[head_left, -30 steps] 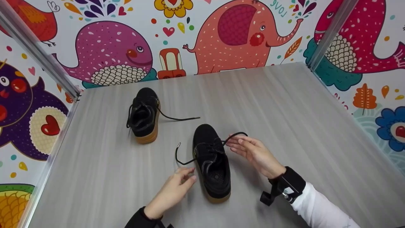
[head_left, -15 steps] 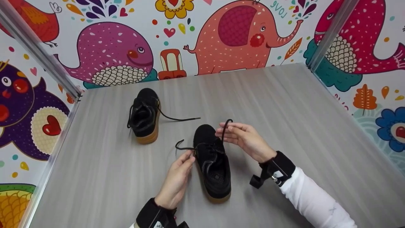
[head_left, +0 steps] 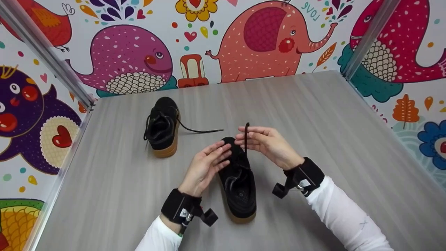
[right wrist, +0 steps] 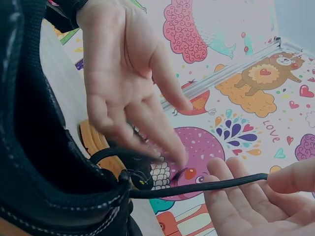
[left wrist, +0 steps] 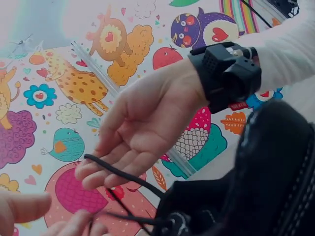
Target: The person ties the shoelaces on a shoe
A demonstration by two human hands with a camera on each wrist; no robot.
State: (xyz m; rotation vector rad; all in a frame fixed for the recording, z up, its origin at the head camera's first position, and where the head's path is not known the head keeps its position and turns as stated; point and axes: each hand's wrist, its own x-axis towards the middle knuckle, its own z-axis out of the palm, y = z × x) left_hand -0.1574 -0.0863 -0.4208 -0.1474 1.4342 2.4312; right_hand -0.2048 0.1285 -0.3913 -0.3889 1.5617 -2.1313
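Shoe (head_left: 237, 176) mid desk (head_left: 324, 118), toe to far edge, likely for easy reach. Right hand (head_left: 270, 144) pinches lace (right wrist: 197, 187), probably to hold it clear; left hand (head_left: 205, 167) spread, thumb apart. Other shoe (head_left: 163, 122) nearer far left corner.

The nearer white-stitched black lace-up shoe (head_left: 231, 190) has a tan sole (head_left: 240, 220); the bench (head_left: 313, 139) is streaky grey, the white wall panel (head_left: 162, 17) multicoloured with cartoon animals (head_left: 258, 59).

It looks like a booth (head_left: 78, 42): cartoon-printed panels (head_left: 181, 42) (whale (head_left: 129, 55), elephant (head_left: 261, 52)) joined by metal strips (head_left: 51, 57) around grey flooring (head_left: 313, 115).
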